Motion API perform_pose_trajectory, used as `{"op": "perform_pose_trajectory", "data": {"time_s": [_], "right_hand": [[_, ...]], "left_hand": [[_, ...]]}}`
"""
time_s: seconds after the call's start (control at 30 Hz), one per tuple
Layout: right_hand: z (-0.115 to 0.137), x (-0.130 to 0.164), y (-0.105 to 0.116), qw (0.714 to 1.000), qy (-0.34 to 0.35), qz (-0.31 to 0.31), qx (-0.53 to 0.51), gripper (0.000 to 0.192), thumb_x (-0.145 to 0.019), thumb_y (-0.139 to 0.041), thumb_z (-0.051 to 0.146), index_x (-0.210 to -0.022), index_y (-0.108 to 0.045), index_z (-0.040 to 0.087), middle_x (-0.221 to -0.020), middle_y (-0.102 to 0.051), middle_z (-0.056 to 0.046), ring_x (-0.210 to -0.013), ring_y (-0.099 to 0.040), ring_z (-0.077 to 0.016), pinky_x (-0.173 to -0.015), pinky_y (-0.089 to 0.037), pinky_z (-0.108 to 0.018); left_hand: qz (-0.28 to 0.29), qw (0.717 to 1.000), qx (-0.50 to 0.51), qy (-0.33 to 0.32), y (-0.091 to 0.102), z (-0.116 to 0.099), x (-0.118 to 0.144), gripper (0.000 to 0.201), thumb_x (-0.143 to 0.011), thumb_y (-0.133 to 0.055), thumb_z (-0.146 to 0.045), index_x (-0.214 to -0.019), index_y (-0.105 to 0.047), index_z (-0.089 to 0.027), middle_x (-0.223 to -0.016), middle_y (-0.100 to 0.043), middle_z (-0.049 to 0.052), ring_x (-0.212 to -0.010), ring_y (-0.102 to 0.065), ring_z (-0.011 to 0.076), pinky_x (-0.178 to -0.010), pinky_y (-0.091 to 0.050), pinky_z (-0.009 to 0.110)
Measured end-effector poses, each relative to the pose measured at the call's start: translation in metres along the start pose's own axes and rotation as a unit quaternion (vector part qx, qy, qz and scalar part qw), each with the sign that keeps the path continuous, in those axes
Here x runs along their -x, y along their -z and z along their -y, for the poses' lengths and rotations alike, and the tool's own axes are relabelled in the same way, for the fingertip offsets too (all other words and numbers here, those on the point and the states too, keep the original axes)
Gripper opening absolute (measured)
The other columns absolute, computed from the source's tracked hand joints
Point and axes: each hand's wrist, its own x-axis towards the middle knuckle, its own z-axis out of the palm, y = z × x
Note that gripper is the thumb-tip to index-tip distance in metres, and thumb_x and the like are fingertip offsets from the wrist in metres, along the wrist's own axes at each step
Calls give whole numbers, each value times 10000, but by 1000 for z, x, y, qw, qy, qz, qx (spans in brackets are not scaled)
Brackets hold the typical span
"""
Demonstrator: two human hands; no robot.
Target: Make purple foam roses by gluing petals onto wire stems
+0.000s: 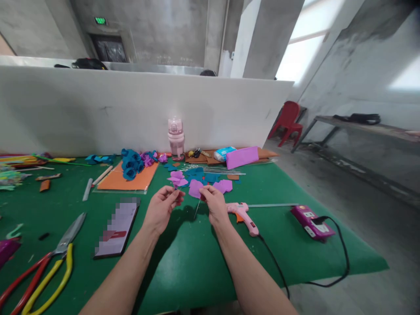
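The right hand [215, 206] pinches a thin wire [197, 209] between thumb and forefinger, its free end slanting down from the fingertips above the green table [183, 267]. A purple paper piece [195, 189] shows right at those fingertips, on the side toward the other hand; whether it is gripped along with the wire, I cannot tell. The left hand [160, 210] is level with the right and a little apart from it, thumb and fingers drawn in close together — what, if anything, sits between them I cannot tell. Just beyond its fingertips is a cluster of purple petals [177, 178].

Past both grips lie blue scraps [196, 176] and a spread of thin rods [213, 169], and behind these stands a pink bottle [176, 142]. Farther off beyond the right hand, a folded purple sheet [243, 157] leans near a blue and white packet [224, 153].

Beside the right hand, on its outer side, lies a pink glue gun [243, 214], and well beyond that a purple box [311, 222] with a black plug in it. Outward from the left hand are a phone [120, 225] and then large scissors [62, 248] — open at the handles. Ahead of the phone, blue paper flowers [131, 164] rest on an orange sheet [126, 181].
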Motion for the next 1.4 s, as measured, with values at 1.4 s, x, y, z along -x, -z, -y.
{"op": "perform_pose_trajectory", "data": {"time_s": [1.4], "right_hand": [[12,12,-1,990,131,-31,29,188,-695,-613,346,-707,-606,159,-613,-561,8,-558,-469,-113,-540,-377,-234]], "left_hand": [[-99,970,-166,-147,6,14,-2,199,-576,-722,-311,-693,-713,-150,-557,-616,-10,-572,-537,145,-616,-465,270]]}}
